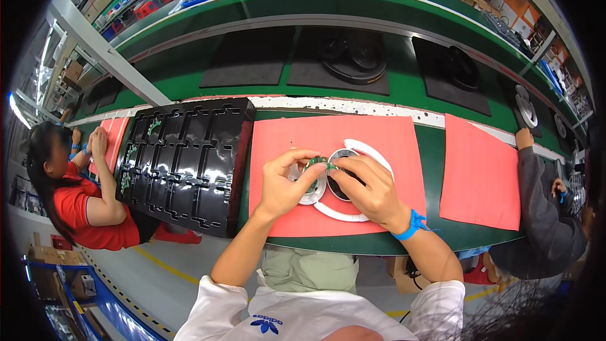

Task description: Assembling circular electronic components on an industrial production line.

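White over-ear headphones (338, 212) lie on a pink foam mat (287, 136) in front of me. One ear cup shows a dark round face (337, 180); the other, a silvery cup (310, 198), is partly hidden by my fingers. Above the cups, my left hand (284, 183) pinches a small green circuit board (314, 162) between thumb and fingers. From the other side my right hand (372, 188), with a blue band at its wrist, closes its fingertips on the same board's right edge. Fine parts between the fingertips are too small to make out.
At left stands a black moulded tray (183, 164) with several green boards in its pockets. Another pink mat (480, 177) lies at right. Behind, a green conveyor (404, 88) carries black mats and headphones (356, 60). Co-workers sit left (95, 196) and right (546, 215).
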`<state>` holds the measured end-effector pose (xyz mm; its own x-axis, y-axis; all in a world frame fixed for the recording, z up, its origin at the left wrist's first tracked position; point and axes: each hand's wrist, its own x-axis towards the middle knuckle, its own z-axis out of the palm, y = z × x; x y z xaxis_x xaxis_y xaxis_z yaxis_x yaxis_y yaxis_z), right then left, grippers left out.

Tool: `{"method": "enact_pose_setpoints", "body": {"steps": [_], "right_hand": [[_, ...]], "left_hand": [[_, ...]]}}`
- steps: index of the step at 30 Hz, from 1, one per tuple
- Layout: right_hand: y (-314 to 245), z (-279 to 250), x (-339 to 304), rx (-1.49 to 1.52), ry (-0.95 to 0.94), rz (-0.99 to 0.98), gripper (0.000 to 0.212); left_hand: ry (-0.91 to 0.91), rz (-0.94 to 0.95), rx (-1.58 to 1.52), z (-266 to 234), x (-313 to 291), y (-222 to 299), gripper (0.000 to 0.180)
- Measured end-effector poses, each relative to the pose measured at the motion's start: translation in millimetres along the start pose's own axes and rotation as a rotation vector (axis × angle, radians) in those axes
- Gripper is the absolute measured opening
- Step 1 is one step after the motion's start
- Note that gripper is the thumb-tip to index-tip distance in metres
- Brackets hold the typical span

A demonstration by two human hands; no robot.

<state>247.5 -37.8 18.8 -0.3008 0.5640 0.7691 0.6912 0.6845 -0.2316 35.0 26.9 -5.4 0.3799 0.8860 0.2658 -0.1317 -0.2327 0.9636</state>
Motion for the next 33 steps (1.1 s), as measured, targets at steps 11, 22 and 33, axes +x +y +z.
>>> {"method": "enact_pose_setpoints", "body": {"steps": [11,22,33], "right_hand": [[15,4,-7,0.052,0.052,0.114,0.020],[14,5,-8,0.018,-0.012,0.191,0.020],[-5,4,26,-0.042,-0.223,0.070,0.026]], "left_hand": [[0.107,0.116,0.789,-32,-9,13,0.028],[0.102,0.245,0.878,-21,-24,17,0.010],[0.152,0.145,0.575,-14,-55,7,0.015]]}}
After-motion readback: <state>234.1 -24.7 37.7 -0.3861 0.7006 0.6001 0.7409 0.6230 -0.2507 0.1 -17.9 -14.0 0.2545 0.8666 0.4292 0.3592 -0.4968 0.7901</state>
